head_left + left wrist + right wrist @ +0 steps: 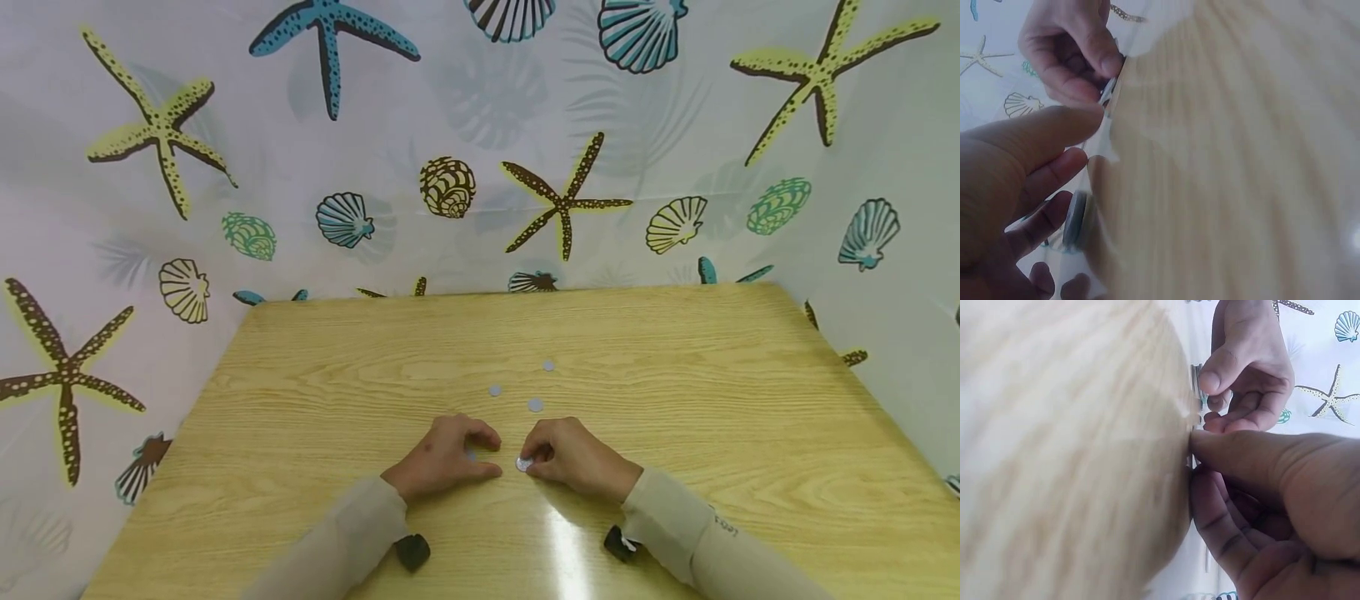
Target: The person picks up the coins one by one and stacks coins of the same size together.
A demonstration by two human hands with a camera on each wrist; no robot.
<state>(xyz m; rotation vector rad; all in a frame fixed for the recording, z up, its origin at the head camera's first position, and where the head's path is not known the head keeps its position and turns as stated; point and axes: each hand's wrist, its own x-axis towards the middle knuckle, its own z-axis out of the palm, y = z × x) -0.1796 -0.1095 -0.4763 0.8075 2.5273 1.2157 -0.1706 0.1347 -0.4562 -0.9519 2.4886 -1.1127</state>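
Observation:
My right hand (573, 454) pinches a silver coin (523, 463) between thumb and fingertips, low at the wooden tabletop. Facing it, my left hand (450, 454) has its thumb and fingers curved apart, with a gap between them. Inside that gap, partly hidden by the hand, lies another silver disc (470, 455). The left wrist view shows it close up as a short, thick grey stack (1076, 220) beside the left fingers. Beyond the hands, three flat silver coins are spread out: a larger one (536, 405) and two smaller ones (495, 391) (549, 366).
The light wooden table (360, 358) extends well to both sides of the hands. A white curtain (480, 108) printed with starfish and shells hangs along its back and sides. Dark wrist devices (412, 552) sit below both cuffs. Light glares off the wood near the front.

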